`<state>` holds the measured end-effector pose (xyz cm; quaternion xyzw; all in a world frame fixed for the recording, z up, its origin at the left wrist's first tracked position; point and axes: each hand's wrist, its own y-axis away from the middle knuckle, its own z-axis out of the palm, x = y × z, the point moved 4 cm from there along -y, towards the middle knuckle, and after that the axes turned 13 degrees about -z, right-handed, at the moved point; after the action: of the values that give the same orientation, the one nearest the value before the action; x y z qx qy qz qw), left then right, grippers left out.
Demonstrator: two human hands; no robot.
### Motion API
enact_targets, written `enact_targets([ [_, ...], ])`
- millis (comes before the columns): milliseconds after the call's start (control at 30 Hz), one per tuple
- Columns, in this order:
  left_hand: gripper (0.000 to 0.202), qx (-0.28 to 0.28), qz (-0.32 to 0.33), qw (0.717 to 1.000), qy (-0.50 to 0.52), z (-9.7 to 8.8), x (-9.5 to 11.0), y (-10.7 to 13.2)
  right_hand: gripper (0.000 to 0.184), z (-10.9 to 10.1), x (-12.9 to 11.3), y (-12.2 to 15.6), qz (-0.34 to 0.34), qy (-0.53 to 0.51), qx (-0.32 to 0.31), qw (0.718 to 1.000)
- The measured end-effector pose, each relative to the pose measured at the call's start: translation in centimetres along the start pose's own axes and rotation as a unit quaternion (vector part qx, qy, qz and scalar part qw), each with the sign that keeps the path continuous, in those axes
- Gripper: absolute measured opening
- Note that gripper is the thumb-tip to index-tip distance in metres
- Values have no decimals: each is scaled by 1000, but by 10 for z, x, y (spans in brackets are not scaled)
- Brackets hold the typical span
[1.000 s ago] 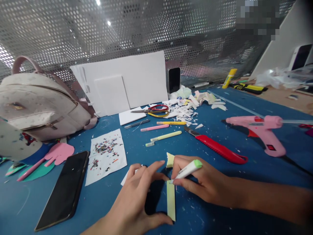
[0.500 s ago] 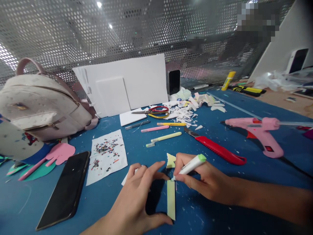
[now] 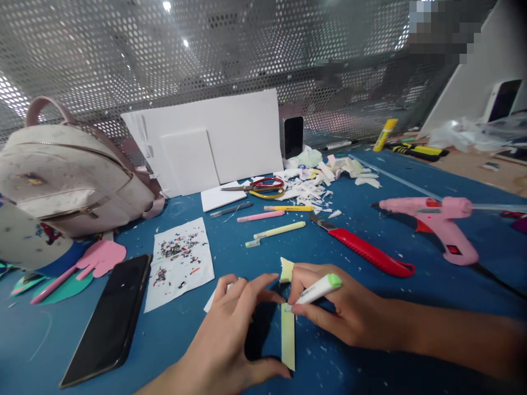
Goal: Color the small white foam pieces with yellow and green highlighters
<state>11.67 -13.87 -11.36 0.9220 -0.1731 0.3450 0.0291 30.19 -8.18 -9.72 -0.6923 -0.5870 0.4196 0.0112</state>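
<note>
At the far left a pale backpack sits on the blue table, with a pink paper hand shape and a black phone nearer the viewer, and a white sheet sprinkled with confetti just right of the phone.

The left hand reaches in from the near edge, palm down, fingers spread and arched. Its thumb and fingertips press flat on a narrow pale green strip, pinning it at its near and far ends. The strip lies on the table near the viewer, running lengthwise away, light yellow-green with straight edges.

The right hand comes in from the right, fingers curled around a white marker with a green cap end, its tip touching the strip's far end.

Farther right lie a red utility knife and a pink glue gun.
</note>
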Motion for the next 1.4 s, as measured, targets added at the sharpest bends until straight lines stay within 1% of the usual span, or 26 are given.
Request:
enact_targets([
  [167,113,10,4,1000,-3,1,-2,-1,10,1,1,1,1,5,15,1000],
  [300,113,10,-7,1000,-1,2,-3,-1,11,0,2,0,3,-9,25,1000],
  [433,113,3,-13,1000,5,2,-3,-1,13,-4,6,1,47,-28,48,997],
  [500,113,3,-15,1000,5,2,-3,-2,13,-5,7,1,57,-48,52,996],
  [600,115,7,-14,1000,6,1,-3,-2,9,-2,3,1,26,-66,18,997],
  [667,116,8,-12,1000,5,2,-3,-3,9,0,2,1,11,-54,0,998],
  [733,116,6,-13,1000,5,2,-3,-2,10,-1,3,0,15,-28,8,999],
  [800,115,3,-17,1000,8,3,-3,-2,10,-3,5,0,27,-8,29,999],
  [867,114,0,-21,1000,11,3,-3,-2,11,-5,6,0,38,-13,48,998],
  [933,115,2,-22,1000,9,2,-2,-2,11,-5,5,0,29,-32,52,998],
  [1033,117,3,-22,1000,4,1,-2,-2,9,-3,-1,-1,-4,-57,17,998],
  [1100,117,1,-23,1000,3,0,-1,-2,10,-2,-2,-1,-5,-51,3,999],
  [1200,115,-2,-28,1000,4,0,-1,-1,14,-6,2,-1,37,-25,37,998],
  [1267,114,-1,-26,1000,1,0,-1,-1,13,-7,3,-1,43,-37,46,997],
  [1333,114,3,-18,1000,-2,0,-1,-2,11,-4,0,-2,15,-61,19,998],
  [1400,115,6,-14,1000,-2,1,-2,-2,10,-3,-2,-4,-8,-60,-2,998],
])
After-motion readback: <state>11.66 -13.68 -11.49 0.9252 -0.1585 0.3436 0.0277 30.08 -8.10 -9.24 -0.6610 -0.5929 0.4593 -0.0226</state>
